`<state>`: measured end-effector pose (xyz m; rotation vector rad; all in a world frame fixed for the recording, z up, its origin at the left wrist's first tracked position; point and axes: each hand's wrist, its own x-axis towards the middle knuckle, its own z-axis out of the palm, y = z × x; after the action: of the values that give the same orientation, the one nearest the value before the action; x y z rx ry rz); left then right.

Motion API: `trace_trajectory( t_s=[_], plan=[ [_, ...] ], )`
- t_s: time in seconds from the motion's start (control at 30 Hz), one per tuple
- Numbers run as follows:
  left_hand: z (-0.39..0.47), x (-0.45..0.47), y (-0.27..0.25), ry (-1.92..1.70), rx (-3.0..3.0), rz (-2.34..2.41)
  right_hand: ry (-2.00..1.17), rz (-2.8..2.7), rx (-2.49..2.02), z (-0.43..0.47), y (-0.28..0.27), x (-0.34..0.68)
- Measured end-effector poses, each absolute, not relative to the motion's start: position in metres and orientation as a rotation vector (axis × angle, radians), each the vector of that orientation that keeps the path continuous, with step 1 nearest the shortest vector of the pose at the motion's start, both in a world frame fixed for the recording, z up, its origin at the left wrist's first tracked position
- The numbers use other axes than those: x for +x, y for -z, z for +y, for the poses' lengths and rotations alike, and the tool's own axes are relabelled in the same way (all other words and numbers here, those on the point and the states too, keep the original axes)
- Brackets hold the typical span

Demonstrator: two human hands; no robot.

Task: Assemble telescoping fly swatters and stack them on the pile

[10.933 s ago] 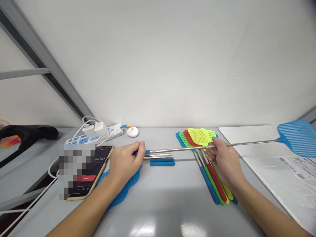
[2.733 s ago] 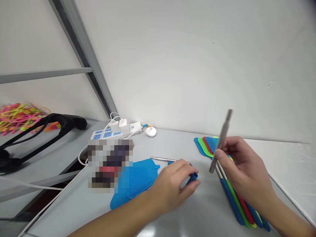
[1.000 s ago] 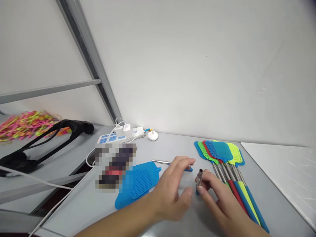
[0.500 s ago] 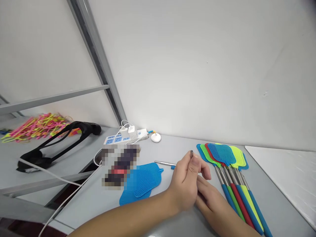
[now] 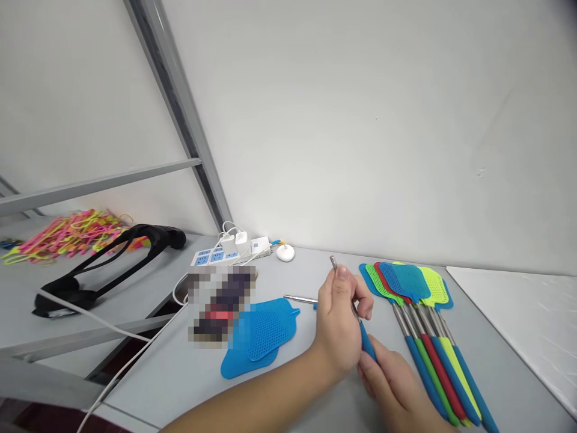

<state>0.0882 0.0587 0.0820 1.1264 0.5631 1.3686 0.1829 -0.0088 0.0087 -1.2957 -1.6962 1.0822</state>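
Observation:
A telescopic fly swatter handle with a blue grip and metal rod is held between my hands. My left hand is closed around the rod, whose tip pokes out above the thumb. Lower down, my right hand pinches the blue grip. Behind the left hand lies another metal rod with a bit of blue beside it. Two blue mesh swatter heads overlap on the table to the left. On the right, several complete fly swatters in blue, green, red and yellow lie fanned out.
A blurred-out phone-like object lies beside the blue heads. Behind it are a power strip with white chargers and a round white device. A black headset-like frame and colourful cords lie left. White sheet material lies right.
My hands have drawn apart along the handle. The left has moved slightly up and left, the right slightly down, so the blue grip and more of the rod tip now show.

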Motion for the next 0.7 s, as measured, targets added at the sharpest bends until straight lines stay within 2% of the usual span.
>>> trace_trajectory(
  t_s=[0.17,0.43,0.7],
  plan=[
    [0.056,0.088,-0.078,-1.321,1.174,0.607,-1.164,-1.598,-1.252,-0.010,-0.007,0.176],
    [0.050,0.076,-0.063,-1.171,1.559,0.512,-1.053,-1.635,-1.250,0.008,-0.013,0.182],
    [0.057,0.075,-0.042,-1.200,1.706,0.532,-1.032,-1.768,-1.216,0.012,0.004,0.183]
  ],
)
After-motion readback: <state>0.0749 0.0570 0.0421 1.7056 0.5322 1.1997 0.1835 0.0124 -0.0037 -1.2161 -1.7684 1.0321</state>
